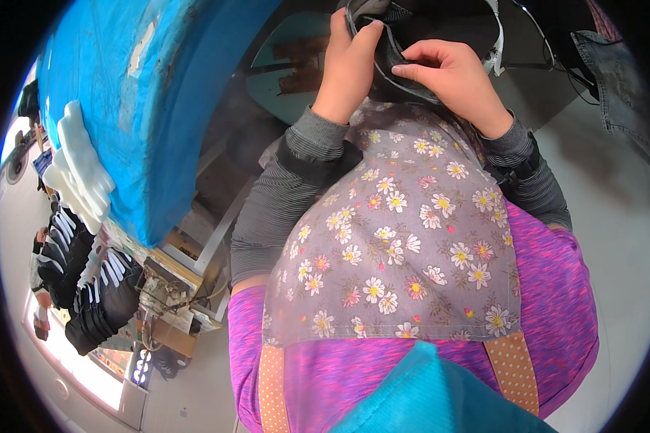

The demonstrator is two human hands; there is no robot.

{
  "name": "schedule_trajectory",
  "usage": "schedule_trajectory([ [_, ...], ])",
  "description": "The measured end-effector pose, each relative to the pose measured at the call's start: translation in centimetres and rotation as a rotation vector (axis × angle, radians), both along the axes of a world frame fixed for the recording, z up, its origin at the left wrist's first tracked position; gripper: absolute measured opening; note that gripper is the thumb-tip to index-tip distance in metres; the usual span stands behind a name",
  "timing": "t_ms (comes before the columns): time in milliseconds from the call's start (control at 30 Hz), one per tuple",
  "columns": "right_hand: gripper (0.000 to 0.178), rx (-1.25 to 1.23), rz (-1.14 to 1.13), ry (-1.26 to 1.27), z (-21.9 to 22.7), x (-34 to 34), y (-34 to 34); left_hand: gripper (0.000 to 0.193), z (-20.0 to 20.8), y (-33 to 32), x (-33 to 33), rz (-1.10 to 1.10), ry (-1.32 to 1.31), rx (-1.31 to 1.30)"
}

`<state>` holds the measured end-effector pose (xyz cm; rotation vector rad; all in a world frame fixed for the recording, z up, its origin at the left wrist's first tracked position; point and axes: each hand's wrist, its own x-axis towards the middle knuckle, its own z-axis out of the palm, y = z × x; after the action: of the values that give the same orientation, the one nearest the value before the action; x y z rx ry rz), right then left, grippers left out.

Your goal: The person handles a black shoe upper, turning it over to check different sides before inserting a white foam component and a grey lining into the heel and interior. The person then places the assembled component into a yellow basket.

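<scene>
A black and dark grey fabric piece (393,54) with a grey edge is held up at the top of the view, above my lap. My left hand (348,68) grips its left side, with the thumb lying over the edge. Just to the right, my right hand (455,81) is closed, thumb and forefinger pinched together at the same edge. The far part of the fabric runs out of view at the top. A white-edged loop (497,43) curves at its right side. Below the hands lies a flowered apron (404,238) over my lap.
A blue-covered surface (144,123) rises close on the left, with white flat pieces (79,169) on it. Stacks of black items with white parts (105,296) stand farther left. Grey denim (621,90) hangs at the right. Behind my left wrist is a teal rounded surface (267,83).
</scene>
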<state>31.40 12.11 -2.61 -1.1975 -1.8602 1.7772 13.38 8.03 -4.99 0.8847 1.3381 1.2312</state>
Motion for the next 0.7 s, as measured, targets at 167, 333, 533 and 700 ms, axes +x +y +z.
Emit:
schedule_trajectory([
  [167,0.018,-0.443,-0.310,0.227,-2.6,1.2,1.2,0.041,1.0,-0.5,0.4,0.008,0.032,0.048],
  [333,0.018,-0.460,-0.422,0.302,-3.5,1.0,0.9,0.045,0.9,-0.4,0.4,-0.006,-0.024,0.043],
  [533,0.024,0.015,-0.059,0.153,0.7,-0.1,-0.3,0.038,-0.1,0.3,0.6,0.059,0.000,0.081],
  [700,0.026,-0.020,0.015,0.123,2.1,0.2,0.0,0.033,0.0,0.6,1.2,0.131,0.079,0.112],
])
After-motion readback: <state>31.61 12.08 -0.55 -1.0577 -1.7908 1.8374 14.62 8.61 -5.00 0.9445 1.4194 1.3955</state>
